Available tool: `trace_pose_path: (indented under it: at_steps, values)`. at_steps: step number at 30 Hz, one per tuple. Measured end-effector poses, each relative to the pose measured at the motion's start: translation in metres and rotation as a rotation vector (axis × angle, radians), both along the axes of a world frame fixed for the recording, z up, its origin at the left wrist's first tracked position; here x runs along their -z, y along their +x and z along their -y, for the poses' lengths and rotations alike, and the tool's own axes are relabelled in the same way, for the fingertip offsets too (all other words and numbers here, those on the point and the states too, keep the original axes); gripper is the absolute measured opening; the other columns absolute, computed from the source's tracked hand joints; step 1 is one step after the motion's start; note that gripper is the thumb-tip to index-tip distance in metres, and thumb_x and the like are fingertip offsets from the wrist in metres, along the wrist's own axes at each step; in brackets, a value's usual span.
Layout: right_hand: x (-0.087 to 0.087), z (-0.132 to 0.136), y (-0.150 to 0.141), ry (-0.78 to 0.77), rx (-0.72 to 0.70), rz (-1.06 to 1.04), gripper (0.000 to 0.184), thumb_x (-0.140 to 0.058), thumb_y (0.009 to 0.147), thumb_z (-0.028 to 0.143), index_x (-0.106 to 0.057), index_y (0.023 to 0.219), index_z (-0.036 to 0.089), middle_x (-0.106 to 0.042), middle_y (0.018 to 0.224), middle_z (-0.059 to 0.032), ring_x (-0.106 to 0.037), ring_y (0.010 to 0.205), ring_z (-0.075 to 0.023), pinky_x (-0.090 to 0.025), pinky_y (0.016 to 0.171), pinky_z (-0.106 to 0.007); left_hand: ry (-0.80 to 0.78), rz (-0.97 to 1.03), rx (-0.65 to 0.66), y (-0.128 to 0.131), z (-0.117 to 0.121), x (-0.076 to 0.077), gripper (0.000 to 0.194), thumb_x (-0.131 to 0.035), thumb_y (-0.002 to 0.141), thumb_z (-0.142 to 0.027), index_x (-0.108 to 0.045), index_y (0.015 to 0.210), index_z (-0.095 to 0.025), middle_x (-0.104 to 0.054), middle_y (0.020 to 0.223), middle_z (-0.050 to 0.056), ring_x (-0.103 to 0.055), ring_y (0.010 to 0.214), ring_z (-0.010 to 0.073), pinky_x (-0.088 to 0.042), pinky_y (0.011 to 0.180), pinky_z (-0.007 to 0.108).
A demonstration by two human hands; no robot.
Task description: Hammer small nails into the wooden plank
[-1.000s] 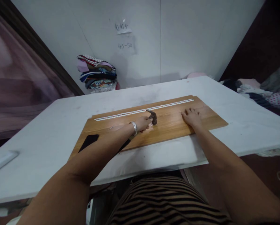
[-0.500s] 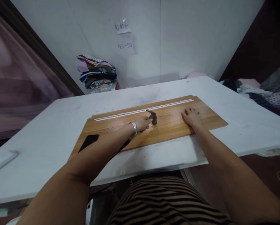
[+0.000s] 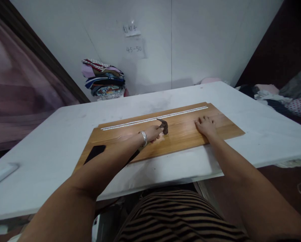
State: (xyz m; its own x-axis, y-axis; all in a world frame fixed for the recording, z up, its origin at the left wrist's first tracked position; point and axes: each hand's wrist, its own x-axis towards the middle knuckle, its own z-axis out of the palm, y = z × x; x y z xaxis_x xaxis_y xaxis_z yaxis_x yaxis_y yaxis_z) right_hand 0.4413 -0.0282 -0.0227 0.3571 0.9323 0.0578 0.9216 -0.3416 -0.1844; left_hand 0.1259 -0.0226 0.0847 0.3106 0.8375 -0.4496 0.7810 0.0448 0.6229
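Note:
My left hand [image 3: 152, 133] is closed round a claw hammer [image 3: 164, 127], close to its dark head. The head sits low over a wooden board [image 3: 183, 137], its claw pointing away from me; whether it touches the board I cannot tell. My right hand [image 3: 206, 125] lies on the right part of the same board with its fingers spread, holding nothing. Two thin white strips [image 3: 140, 122] run along the board's far side. Left of my left hand, a small thin nail-like piece [image 3: 119, 137] rests on the wood.
A black flat object [image 3: 94, 153] lies partly under my left forearm. The board is on a white table [image 3: 47, 141]. Folded clothes [image 3: 105, 80] are stacked at the back left, and a white object [image 3: 3, 173] lies at the left edge. More fabric [image 3: 273, 95] is heaped at the right.
The view has shifted very slightly. Both hands, the hammer and the board keep their places.

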Motion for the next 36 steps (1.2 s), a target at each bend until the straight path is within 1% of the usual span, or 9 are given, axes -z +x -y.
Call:
trace_pose_path:
  at_steps: [4, 12, 18, 26, 31, 36]
  values:
    - [-0.0001, -0.0001, -0.0002, 0.0, 0.001, 0.003, 0.056, -0.027, 0.103, 0.051, -0.063, 0.128, 0.017, -0.056, 0.144, -0.0195, -0.044, 0.135, -0.034, -0.032, 0.109, -0.053, 0.003, 0.004, -0.008, -0.0001, 0.0007, -0.0002, 0.026, -0.042, 0.105, -0.037, -0.055, 0.092, -0.018, -0.055, 0.066, -0.004, -0.045, 0.042, 0.007, -0.037, 0.041, 0.02]
    - [-0.0035, 0.0015, -0.0021, -0.016, 0.002, -0.003, 0.055, -0.026, 0.103, 0.049, -0.062, 0.128, 0.016, -0.055, 0.145, -0.0199, -0.043, 0.137, -0.0338, -0.031, 0.111, -0.052, 0.008, 0.005, -0.02, 0.0014, 0.0022, -0.007, 0.024, -0.042, 0.105, -0.035, -0.054, 0.092, -0.018, -0.054, 0.065, -0.004, -0.044, 0.043, 0.0065, -0.037, 0.04, 0.019]
    - [-0.006, 0.0025, -0.0027, -0.026, -0.001, -0.01, 0.055, -0.026, 0.104, 0.049, -0.062, 0.129, 0.016, -0.055, 0.145, -0.0204, -0.044, 0.135, -0.0335, -0.032, 0.11, -0.052, 0.01, -0.006, -0.002, 0.0003, 0.004, -0.0039, 0.027, -0.042, 0.104, -0.035, -0.053, 0.086, -0.018, -0.054, 0.064, -0.004, -0.043, 0.042, 0.0067, -0.036, 0.04, 0.019]
    - [-0.0012, 0.0014, -0.0005, -0.001, -0.004, 0.003, 0.055, -0.026, 0.103, 0.05, -0.062, 0.128, 0.016, -0.056, 0.143, -0.0199, -0.043, 0.136, -0.0336, -0.031, 0.11, -0.053, 0.015, 0.034, -0.017, -0.0013, -0.0013, -0.0011, 0.026, -0.042, 0.105, -0.037, -0.055, 0.094, -0.017, -0.055, 0.065, -0.003, -0.044, 0.042, 0.0067, -0.036, 0.039, 0.019]
    - [-0.0031, 0.0015, -0.0009, -0.015, -0.003, 0.008, 0.055, -0.026, 0.103, 0.05, -0.063, 0.127, 0.017, -0.056, 0.143, -0.0196, -0.045, 0.135, -0.0334, -0.033, 0.109, -0.052, 0.013, 0.022, 0.003, -0.0019, 0.0013, 0.0027, 0.027, -0.043, 0.104, -0.038, -0.056, 0.092, -0.017, -0.056, 0.067, -0.002, -0.044, 0.042, 0.0067, -0.037, 0.039, 0.02]
    - [-0.0031, 0.002, -0.0014, -0.003, -0.008, 0.011, 0.054, -0.027, 0.103, 0.049, -0.063, 0.126, 0.017, -0.056, 0.144, -0.0196, -0.044, 0.136, -0.0339, -0.033, 0.109, -0.052, 0.013, 0.023, -0.005, -0.0016, 0.0018, -0.0001, 0.026, -0.043, 0.104, -0.037, -0.054, 0.091, -0.018, -0.056, 0.067, -0.003, -0.044, 0.042, 0.0065, -0.037, 0.04, 0.019]
